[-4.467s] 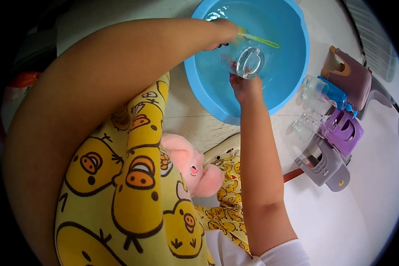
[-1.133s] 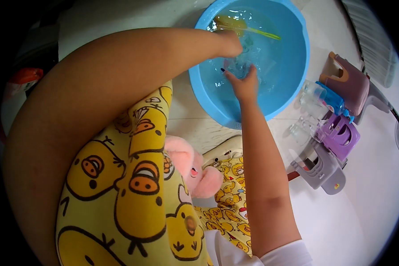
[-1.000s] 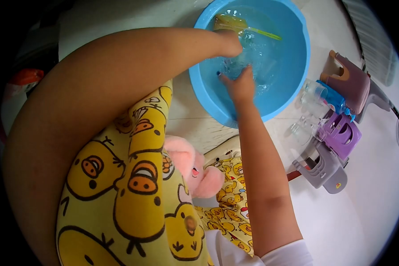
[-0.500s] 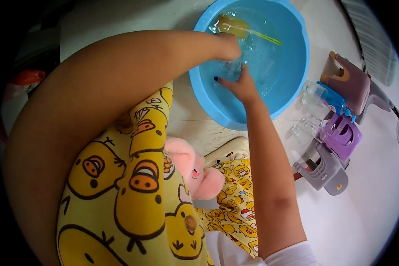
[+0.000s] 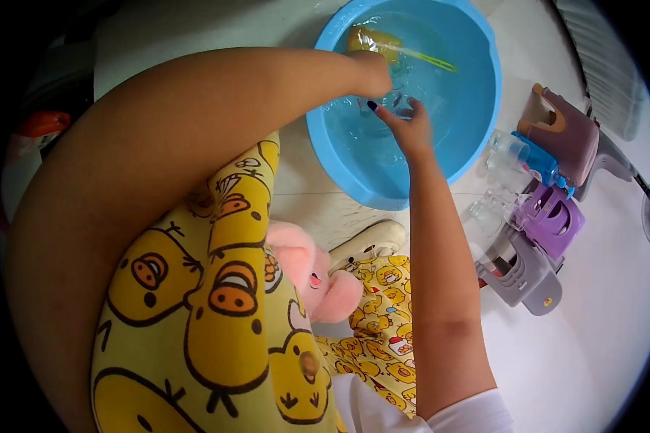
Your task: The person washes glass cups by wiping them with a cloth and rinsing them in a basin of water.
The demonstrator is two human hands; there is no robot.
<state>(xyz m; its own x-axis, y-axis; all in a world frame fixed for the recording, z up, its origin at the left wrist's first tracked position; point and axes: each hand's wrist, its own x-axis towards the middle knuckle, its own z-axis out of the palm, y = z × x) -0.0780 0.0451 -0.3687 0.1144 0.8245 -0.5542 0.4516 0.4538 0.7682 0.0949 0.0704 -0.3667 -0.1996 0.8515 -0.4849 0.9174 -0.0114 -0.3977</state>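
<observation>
Both hands are in a blue basin (image 5: 477,137) of water. My left hand (image 5: 370,72) reaches in from the left, its fingers curled down toward the water and mostly hidden from me. My right hand (image 5: 412,131) comes from below, thumb and fingers spread apart, with the dark-nailed thumb toward the left hand. Clear, glassy outlines (image 5: 374,119) show in the rippling water between the hands; whether these are a glass or only water I cannot tell. Just beyond the left hand floats a yellow sponge brush (image 5: 375,43) with a green handle (image 5: 435,60).
Right of the basin stand clear glass vessels (image 5: 509,151), a blue bottle (image 5: 538,159), and purple (image 5: 556,220), grey (image 5: 520,274) and brownish (image 5: 567,137) plastic pieces. A yellow patterned cloth (image 5: 224,289) covers the near left, beside a pink plush thing (image 5: 314,270).
My right hand has shifted right and slightly up, its thumb now closer to the left hand. My left hand stays nearly in place. The sponge brush has drifted slightly left.
</observation>
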